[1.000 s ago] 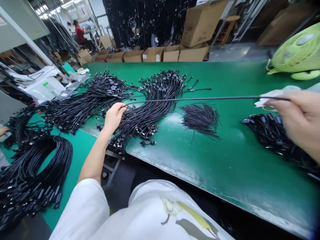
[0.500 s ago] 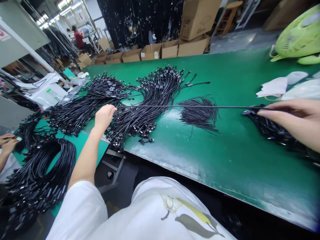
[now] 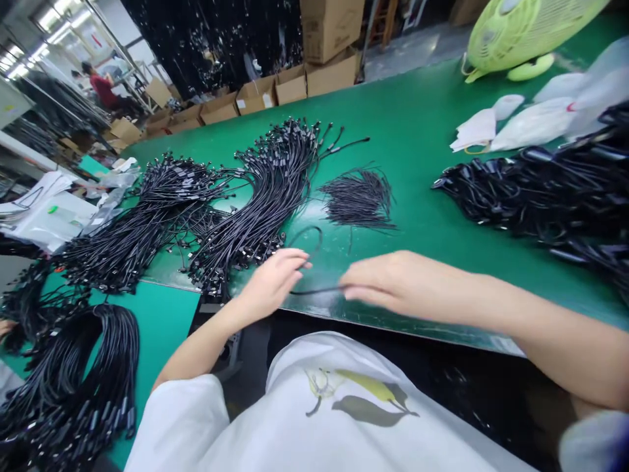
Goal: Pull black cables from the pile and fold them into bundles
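A thin black cable runs between my two hands, just above the near edge of the green table. My left hand is closed on it, and a loop of the cable stands up beyond the fingers. To the right, my right hand pinches the cable with thumb and fingers pressed together. Just behind lies a small heap of thin black ties. On the left, close to my left hand, is a spread bundle of black cables with connectors at its ends.
Another cable bundle lies farther left, and a coiled bundle rests on the lower left table. At right are a pile of bundled black cables, white plastic bags and a yellow-green fan. Cardboard boxes line the far edge.
Both hands have come together near the table's front edge. The cable, stretched straight between them before, is now slack and looped. The view has shifted to the right.
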Demonstrator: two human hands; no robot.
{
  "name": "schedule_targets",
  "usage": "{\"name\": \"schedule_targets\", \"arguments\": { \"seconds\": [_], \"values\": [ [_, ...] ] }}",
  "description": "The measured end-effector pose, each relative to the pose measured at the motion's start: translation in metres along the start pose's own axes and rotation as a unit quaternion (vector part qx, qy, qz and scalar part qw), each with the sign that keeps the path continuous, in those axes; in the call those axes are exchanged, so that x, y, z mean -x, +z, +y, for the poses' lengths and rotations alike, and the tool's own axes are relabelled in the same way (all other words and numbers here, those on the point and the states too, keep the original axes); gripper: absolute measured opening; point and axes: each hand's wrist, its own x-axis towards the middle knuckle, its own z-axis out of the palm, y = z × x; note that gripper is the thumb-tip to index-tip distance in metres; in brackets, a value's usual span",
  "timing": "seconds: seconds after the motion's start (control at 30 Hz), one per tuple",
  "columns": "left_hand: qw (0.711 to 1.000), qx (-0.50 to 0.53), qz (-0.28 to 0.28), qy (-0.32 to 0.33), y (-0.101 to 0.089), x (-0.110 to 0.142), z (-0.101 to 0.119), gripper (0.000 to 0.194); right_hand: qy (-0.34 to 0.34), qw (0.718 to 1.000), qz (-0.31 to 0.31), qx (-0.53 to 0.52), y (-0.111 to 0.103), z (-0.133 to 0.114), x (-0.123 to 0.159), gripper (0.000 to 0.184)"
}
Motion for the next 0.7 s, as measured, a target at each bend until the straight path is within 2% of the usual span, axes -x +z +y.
{"name": "schedule_targets", "arguments": {
  "seconds": [0.07,0.13,0.23,0.33,0.43,0.53,0.63,0.7],
  "values": [
    [0.993,0.089,-0.080,-0.020,0.017,0.002,-0.002,0.027,0.025,0.996,0.078,0.045,-0.009,0.007,-0.013,0.033],
    [0.962,0.241,-0.102,-0.081,0.023,0.003,-0.006,0.030,0.094,0.978,0.153,0.106,-0.014,0.025,-0.019,0.033],
    [0.901,0.405,-0.058,-0.144,0.015,0.002,-0.013,0.026,0.142,0.969,0.164,0.119,-0.011,0.055,-0.013,0.031],
    [0.866,0.478,-0.007,-0.149,0.001,-0.001,-0.017,0.024,0.155,0.968,0.180,0.085,-0.002,0.076,0.005,0.030],
    [0.822,0.545,0.071,-0.151,-0.014,-0.002,-0.019,0.019,0.153,0.963,0.207,0.077,0.005,0.088,0.022,0.032],
    [0.782,0.587,0.138,-0.156,-0.026,0.001,-0.019,0.029,0.159,0.955,0.229,0.104,0.009,0.098,0.033,0.034],
    [0.782,0.583,0.163,-0.151,-0.030,0.003,-0.019,0.030,0.157,0.947,0.254,0.120,0.011,0.100,0.038,0.035],
    [0.812,0.545,0.157,-0.142,-0.025,0.001,-0.021,0.026,0.146,0.939,0.265,0.163,0.014,0.089,0.039,0.035]
  ]
}}
